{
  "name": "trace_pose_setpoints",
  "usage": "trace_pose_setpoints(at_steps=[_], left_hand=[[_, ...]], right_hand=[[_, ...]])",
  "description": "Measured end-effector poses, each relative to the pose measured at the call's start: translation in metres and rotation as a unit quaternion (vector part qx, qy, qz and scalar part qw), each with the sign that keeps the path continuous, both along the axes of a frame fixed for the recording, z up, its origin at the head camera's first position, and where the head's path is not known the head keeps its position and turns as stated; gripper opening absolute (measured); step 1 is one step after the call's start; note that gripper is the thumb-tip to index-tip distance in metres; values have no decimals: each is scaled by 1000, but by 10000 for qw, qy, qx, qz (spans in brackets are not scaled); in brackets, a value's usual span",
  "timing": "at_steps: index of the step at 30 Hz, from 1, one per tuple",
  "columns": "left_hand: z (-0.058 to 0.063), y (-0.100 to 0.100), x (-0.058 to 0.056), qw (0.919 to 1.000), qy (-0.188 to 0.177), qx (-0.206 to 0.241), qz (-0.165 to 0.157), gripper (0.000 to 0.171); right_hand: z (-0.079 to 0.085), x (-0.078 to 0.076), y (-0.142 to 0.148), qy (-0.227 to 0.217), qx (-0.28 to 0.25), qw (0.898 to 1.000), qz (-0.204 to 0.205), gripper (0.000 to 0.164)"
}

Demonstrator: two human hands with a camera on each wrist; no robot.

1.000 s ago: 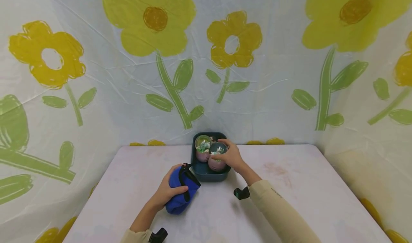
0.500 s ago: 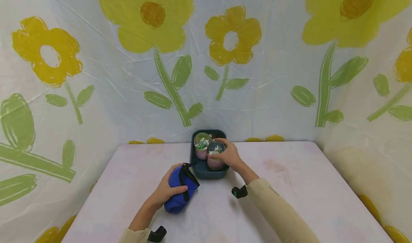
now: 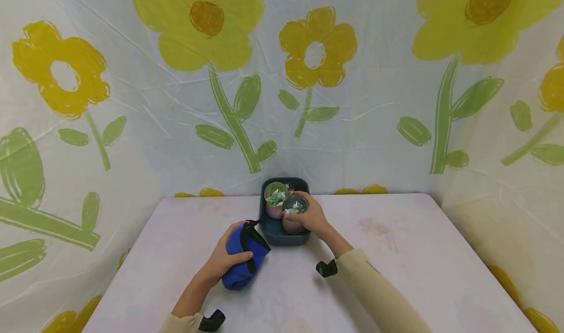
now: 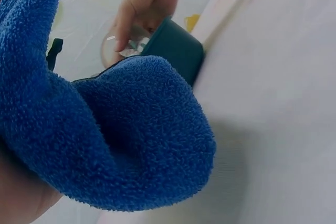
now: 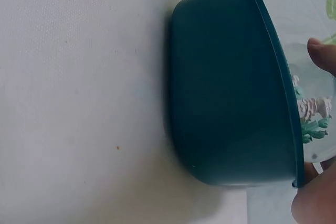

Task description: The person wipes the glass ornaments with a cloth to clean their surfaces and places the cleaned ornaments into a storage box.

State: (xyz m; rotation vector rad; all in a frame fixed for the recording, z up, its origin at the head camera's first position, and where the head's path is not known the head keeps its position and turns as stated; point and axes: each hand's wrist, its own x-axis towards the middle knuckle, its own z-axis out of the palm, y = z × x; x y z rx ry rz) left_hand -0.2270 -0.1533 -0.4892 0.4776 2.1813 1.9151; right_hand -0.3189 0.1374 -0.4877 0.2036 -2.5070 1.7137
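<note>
In the head view, my right hand [image 3: 315, 216] grips a snow globe [image 3: 294, 226] with a clear dome and a pink base, down inside a dark teal plastic basin [image 3: 282, 241]. Another snow globe [image 3: 275, 200], with green and white figures, stands beside it at the basin's left side. My left hand [image 3: 223, 258] holds a bunched blue terry cloth [image 4: 152, 119] with black edging, just in front of the basin's left corner. From the right wrist, the basin's wall hides most of the gripped globe, leaving its dome and small figures showing past the rim.
A pale table [image 3: 387, 264] carries the basin near its far edge. Behind it hangs a sheet [image 3: 370, 142] printed with yellow flowers. A further small clear object [image 3: 289, 189] shows at the back of the basin. Black wrist cameras [image 3: 327, 268] jut from both sleeves.
The gripped snow globe sits slightly lower in the basin, with my right hand still around it. My left hand and the blue cloth have shifted a little left. The head view has tilted slightly.
</note>
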Motion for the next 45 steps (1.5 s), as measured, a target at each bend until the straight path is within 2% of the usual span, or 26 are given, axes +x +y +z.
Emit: trace_pose_setpoints(at_steps=[4, 12, 15, 19, 23, 26, 30, 35, 41, 45], left_hand=[[5, -4, -2, 9998, 155, 16, 107, 74], [22, -22, -22, 9963, 422, 22, 747, 73], [24, -30, -27, 9949, 407, -120, 914, 75], [26, -41, -34, 9911, 348, -474, 1191, 77], [23, -51, -43, 9845, 376, -955, 1424, 81], [26, -58, -49, 9720, 515, -1560, 1678, 85], [34, -68, -56, 9452, 771, -2417, 2054, 90], [36, -73, -64, 9222, 955, -2971, 2284, 93], [25, -65, -75, 8994, 839, -3470, 2523, 94], [13, -56, -84, 8852, 916, -3773, 2562, 92]], right_hand=[[-4, 2, 0, 32, 144, 9998, 102, 81], [-3, -3, -2, 502, 578, 9971, -15, 80], [-6, 0, -1, 528, 714, 9960, -51, 87], [-3, 7, 1, 673, 645, 9956, -63, 94], [4, 17, 14, 999, 772, 9920, -89, 87], [10, 22, 34, 1206, 1060, 9869, -169, 82], [15, 25, 63, 1336, 1387, 9805, -382, 78], [16, 36, 99, 1132, 1443, 9814, -574, 76], [22, 52, 133, 1271, 1152, 9807, -939, 68], [24, 58, 147, 1279, 1210, 9787, -1055, 66]])
